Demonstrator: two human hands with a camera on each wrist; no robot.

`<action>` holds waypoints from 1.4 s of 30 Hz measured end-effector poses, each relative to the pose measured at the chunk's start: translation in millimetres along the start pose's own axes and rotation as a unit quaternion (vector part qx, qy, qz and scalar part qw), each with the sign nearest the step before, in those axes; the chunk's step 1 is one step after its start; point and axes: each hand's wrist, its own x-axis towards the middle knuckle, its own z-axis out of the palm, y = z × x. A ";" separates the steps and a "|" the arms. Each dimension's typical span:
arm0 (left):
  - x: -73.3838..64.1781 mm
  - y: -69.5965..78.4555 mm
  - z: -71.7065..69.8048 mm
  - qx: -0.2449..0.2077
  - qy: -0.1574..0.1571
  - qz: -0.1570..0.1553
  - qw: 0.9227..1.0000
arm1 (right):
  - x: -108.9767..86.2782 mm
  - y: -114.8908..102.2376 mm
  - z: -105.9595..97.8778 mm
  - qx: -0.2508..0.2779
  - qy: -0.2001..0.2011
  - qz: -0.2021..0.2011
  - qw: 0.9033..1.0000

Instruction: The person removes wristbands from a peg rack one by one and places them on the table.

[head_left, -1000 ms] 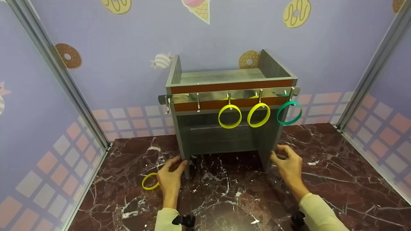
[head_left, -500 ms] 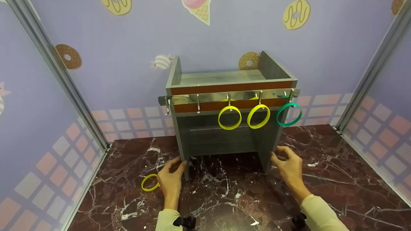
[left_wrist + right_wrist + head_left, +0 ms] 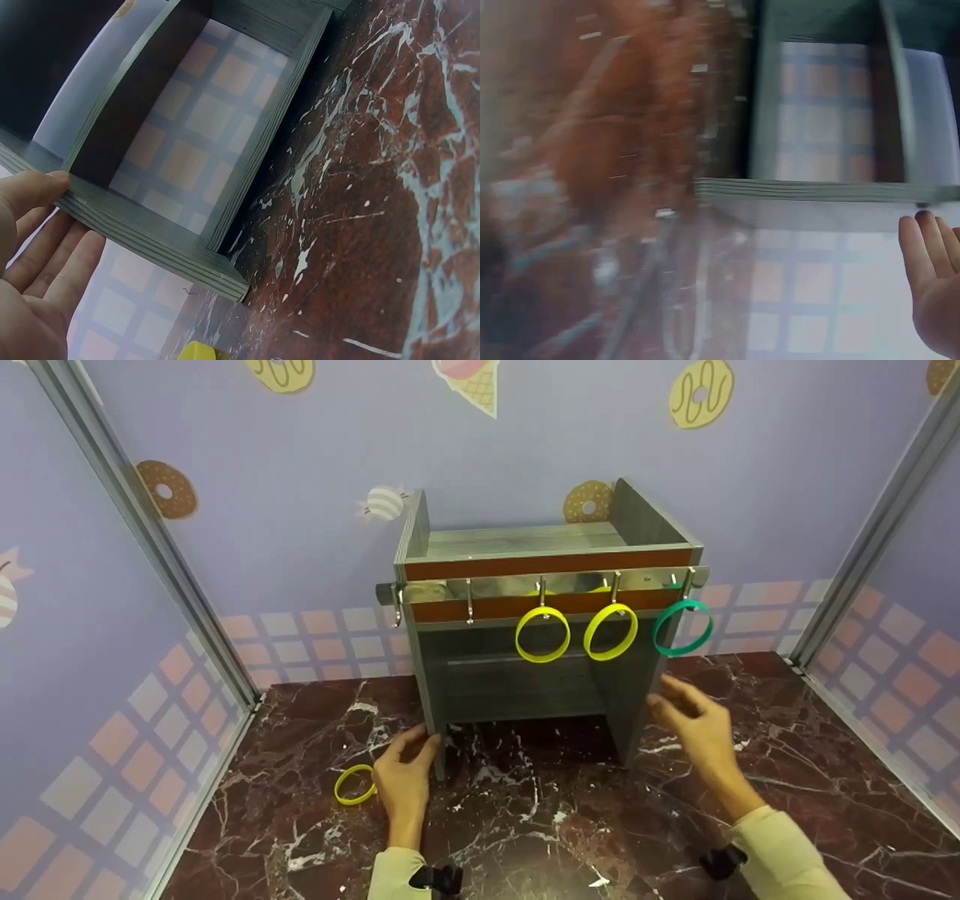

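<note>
A grey wooden shelf unit (image 3: 525,690) stands on the tabletop, with a metal hook rail (image 3: 502,586) across its front. From the hooks hang two yellow rings (image 3: 543,661) and a green ring (image 3: 671,654). My left hand (image 3: 405,780) pinches the front edge of the left side panel (image 3: 142,240) low down, thumb in front and fingers along the outside. Beside that hand lies another yellow ring (image 3: 337,789). My right hand (image 3: 705,731) is at the outer face of the right side panel, fingers extended; in the right wrist view its fingertips (image 3: 907,225) are just off the panel's edge.
Dark red marbled tabletop (image 3: 525,840) surrounds the shelf unit. A lilac back wall (image 3: 300,510) with sweets printed on it rises close behind. Metal posts (image 3: 150,547) join it to side walls. The two leftmost hooks (image 3: 470,604) carry no ring.
My right hand has come off the lower right panel, moving up and right, its fingers straightening. My left hand keeps its hold. The shelf unit and rings stay in place.
</note>
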 end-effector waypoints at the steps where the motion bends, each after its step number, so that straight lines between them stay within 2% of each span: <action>1: 0.5 0.2 0.3 0.000 0.001 0.000 1.000 | 2.9 -4.7 -2.1 0.024 -0.002 0.003 1.000; 6: 1.2 1.3 1.4 0.001 0.007 -0.003 1.000 | 11.2 -28.5 -8.8 0.144 -0.005 -0.014 0.990; 10: 1.7 1.2 1.2 -0.001 0.003 -0.004 1.000 | 12.0 -45.6 -10.5 0.206 0.003 -0.030 0.978; 21: 2.3 1.7 1.8 -0.006 -0.003 -0.024 1.000 | 14.7 -81.7 -7.7 0.278 0.045 -0.072 0.957; 29: 3.8 1.6 3.5 -0.006 -0.004 -0.025 1.000 | 12.9 -92.2 -9.1 0.286 0.059 -0.040 0.956; 38: 5.3 1.0 2.1 0.002 -0.003 -0.018 1.000 | 13.5 -100.2 -7.2 0.336 0.081 -0.043 0.937; 42: 2.3 -1.8 0.3 -0.004 -0.005 -0.019 1.000 | 10.9 -105.4 -7.3 0.345 0.092 -0.051 0.933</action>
